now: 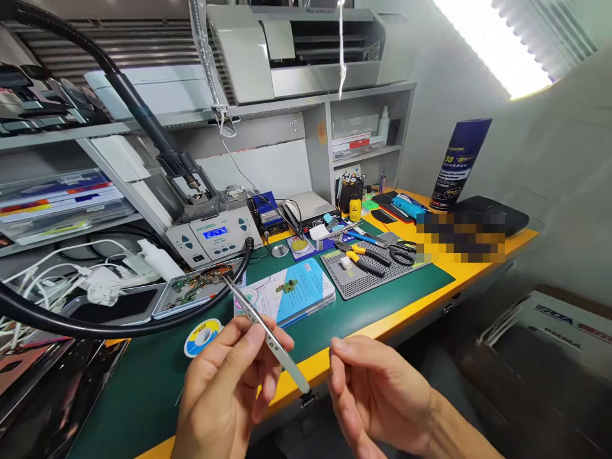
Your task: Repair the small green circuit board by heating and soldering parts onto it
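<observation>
My left hand (224, 382) grips a pair of silver metal tweezers (275, 344) between thumb and fingers. The tweezers slant, tips up and left toward a tray of circuit boards (191, 287), handle end down toward the right. My right hand (377, 389) is half curled, palm facing left, its thumb close to the index fingertip; no object shows in it. Beyond the hands, a small green circuit board (287, 286) lies on a blue and white booklet (306, 274). A solder spool (203, 336) sits just behind my left hand.
A grey hot-air station (215, 234) stands at the back left, and its black hose (119, 333) loops across the green mat (401, 290). Yellow-handled pliers (368, 258) rest on a perforated plate (351, 287). A tall blue spray can (459, 166) stands at right.
</observation>
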